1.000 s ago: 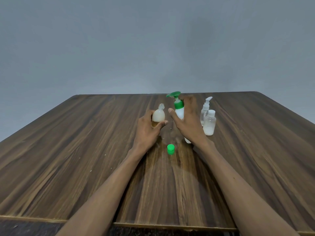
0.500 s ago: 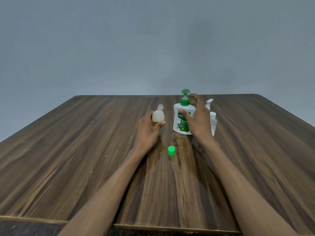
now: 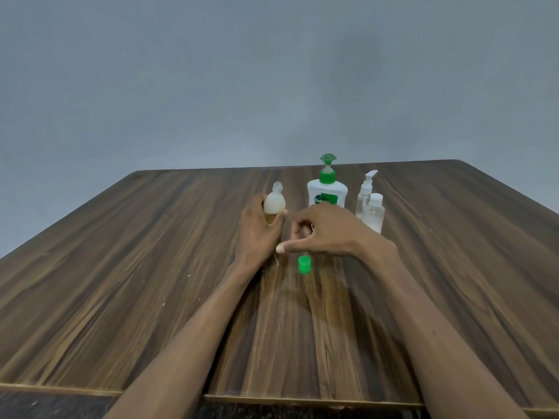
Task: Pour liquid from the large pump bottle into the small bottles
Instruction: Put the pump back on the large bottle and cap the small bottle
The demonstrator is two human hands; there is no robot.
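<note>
Gripping a small rounded bottle (image 3: 274,204) upright on the wooden table (image 3: 121,267), the left hand (image 3: 257,234) steadies it. The right hand (image 3: 325,234) hovers loosely curled, empty, above a green cap (image 3: 304,264). Behind stands the large pump bottle (image 3: 327,189)

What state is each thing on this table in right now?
Pump bottle: upright on the table, pump on, nobody touching it.
Small round bottle: upright, held by the left hand, whitish liquid inside.
Green cap: off, lying loose on the table.
Spray bottle: upright, top on.
Clear capped bottle: upright, cap on.
Right hand: above the green cap, holding nothing, fingers loosely curled.
</note>
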